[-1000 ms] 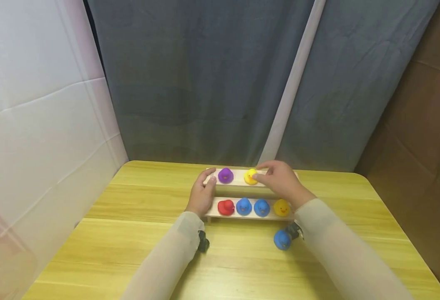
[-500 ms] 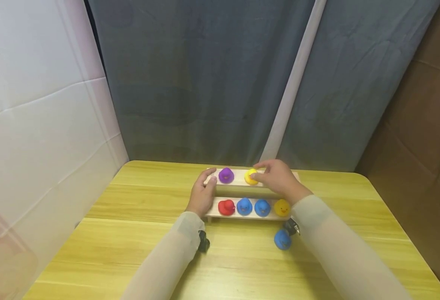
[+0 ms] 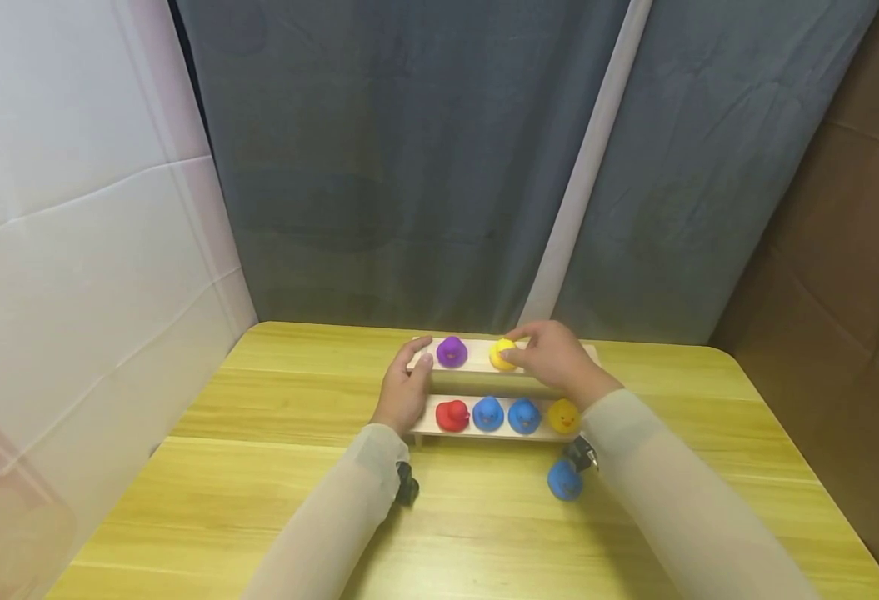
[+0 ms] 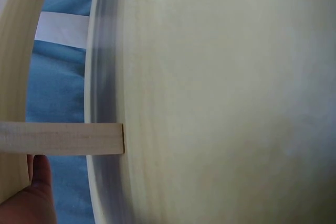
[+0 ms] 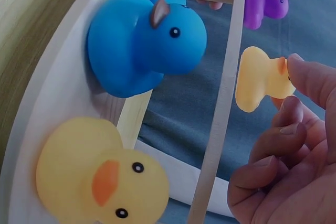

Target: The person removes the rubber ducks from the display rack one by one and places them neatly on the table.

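A pale wooden two-tier rack (image 3: 476,360) stands at the back of the table. My right hand (image 3: 555,358) pinches a yellow rubber duck (image 3: 501,354) by its head between thumb and fingers, at the upper tier. In the right wrist view, the thumb lies on the head of this yellow duck (image 5: 254,80) and the other fingers are curled below. To its left sits a purple duck (image 3: 451,352). My left hand (image 3: 403,387) holds the rack's left end, fingers toward the back and thumb near the front. The left wrist view shows part of that hand (image 4: 31,203) beside the rack's boards.
On the lower tier sit a red duck (image 3: 451,415), two blue ducks, the right one (image 3: 524,416) beside another yellow duck (image 3: 562,416). One more blue duck (image 3: 564,480) is on the table in front, near the right wrist. A grey curtain (image 3: 409,167) hangs behind.
The right forearm has shifted slightly left, and its fingers sit a little closer over the yellow duck. The left hand keeps its place at the rack.
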### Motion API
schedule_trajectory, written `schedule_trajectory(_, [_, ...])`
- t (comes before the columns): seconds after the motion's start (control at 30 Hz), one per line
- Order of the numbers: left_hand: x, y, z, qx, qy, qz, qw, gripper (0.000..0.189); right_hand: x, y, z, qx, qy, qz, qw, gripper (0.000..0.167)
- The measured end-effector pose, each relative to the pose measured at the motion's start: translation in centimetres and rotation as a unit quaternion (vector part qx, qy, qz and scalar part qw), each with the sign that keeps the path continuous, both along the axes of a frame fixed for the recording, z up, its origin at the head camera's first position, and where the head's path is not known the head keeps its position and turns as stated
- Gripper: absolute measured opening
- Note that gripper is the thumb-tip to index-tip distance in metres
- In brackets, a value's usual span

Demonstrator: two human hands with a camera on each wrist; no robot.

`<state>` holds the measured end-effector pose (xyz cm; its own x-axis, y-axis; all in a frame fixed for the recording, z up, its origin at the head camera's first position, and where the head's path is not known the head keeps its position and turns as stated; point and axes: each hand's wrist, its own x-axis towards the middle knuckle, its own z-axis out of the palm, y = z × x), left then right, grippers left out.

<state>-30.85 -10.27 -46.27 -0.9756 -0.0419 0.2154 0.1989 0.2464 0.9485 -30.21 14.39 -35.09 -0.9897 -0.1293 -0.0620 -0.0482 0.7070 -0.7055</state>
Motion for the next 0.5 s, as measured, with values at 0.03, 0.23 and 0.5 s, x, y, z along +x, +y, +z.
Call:
schedule_trajectory(0.03, [0.0,0.0,0.0,-0.001,0.0,0.001,1.0,0.033,0.1,0.1,0.0,-0.002,-0.001,0.0,1.0,0.036])
schedule_trajectory(0.23, [0.1,0.1,0.1,-0.003,0.004,-0.001,1.0,0.034,0.6,0.5,0.6,-0.012,0.002,0.007,0.9999,0.036])
schedule_trajectory(0.5, [0.1,-0.1,0.2,-0.001,0.007,-0.001,1.0,0.033,1.6,1.2,1.2,-0.012,0.027,0.031,0.9991,0.039])
